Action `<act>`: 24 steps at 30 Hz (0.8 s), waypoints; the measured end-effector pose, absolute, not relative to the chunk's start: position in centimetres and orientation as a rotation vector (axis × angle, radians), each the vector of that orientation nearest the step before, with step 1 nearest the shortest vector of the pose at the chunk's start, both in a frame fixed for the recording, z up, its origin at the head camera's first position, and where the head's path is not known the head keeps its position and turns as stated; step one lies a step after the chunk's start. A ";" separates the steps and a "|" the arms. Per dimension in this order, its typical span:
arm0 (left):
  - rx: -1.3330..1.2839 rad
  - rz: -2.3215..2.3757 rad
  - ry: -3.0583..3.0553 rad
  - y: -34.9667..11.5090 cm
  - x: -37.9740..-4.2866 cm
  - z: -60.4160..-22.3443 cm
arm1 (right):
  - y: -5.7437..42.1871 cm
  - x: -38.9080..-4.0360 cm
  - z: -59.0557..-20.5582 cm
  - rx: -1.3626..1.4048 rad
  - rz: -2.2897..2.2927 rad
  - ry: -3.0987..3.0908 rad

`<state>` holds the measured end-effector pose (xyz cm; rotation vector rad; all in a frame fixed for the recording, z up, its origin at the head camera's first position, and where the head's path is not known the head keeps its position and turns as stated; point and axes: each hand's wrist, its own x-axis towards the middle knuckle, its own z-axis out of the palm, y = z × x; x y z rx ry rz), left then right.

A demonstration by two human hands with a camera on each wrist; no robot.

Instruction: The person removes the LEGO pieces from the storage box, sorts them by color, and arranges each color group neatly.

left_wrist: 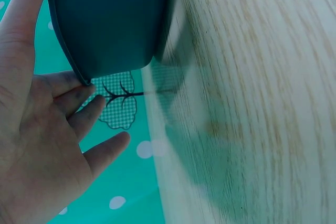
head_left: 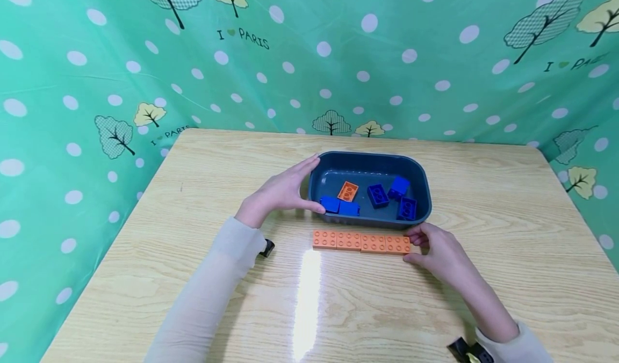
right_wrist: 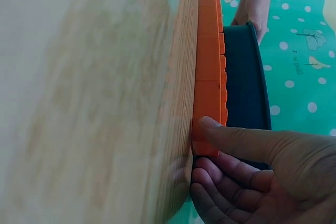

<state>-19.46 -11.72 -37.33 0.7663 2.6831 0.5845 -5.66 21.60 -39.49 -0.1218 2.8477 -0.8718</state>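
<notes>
A dark blue plastic tub [head_left: 369, 223] stands on the table with several blue bricks [head_left: 378, 196] and one orange brick [head_left: 347, 191] inside. My left hand [head_left: 285, 190] grips the tub's left end, thumb at the front corner and fingers at the back one. In the left wrist view, fingertips meet the rim [left_wrist: 63, 45]. Along the tub's front side lies a straight row of orange bricks [head_left: 349, 240], studs up, placed end to end. My right hand [head_left: 442, 253] pinches the row's right-end brick [right_wrist: 202, 135], thumb on its near side; the other fingers are partly hidden behind it.
The wooden table [head_left: 193, 191] carries a bright light reflection in front of the row. Behind it hangs a green dotted cloth [head_left: 290, 46]. Dark wrist-worn devices show at the left cuff [head_left: 267, 247] and the right cuff [head_left: 469, 350].
</notes>
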 end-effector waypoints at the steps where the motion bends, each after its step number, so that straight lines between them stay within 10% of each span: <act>1: 0.768 0.585 2.683 -11.7 -19.5 -37.3 | 21.6 -5.7 -39.5 -0.119 -0.874 2.848; 24: 0.763 0.592 2.674 -11.8 -19.5 -37.3 | 21.7 -4.9 -38.3 -0.133 -0.949 2.890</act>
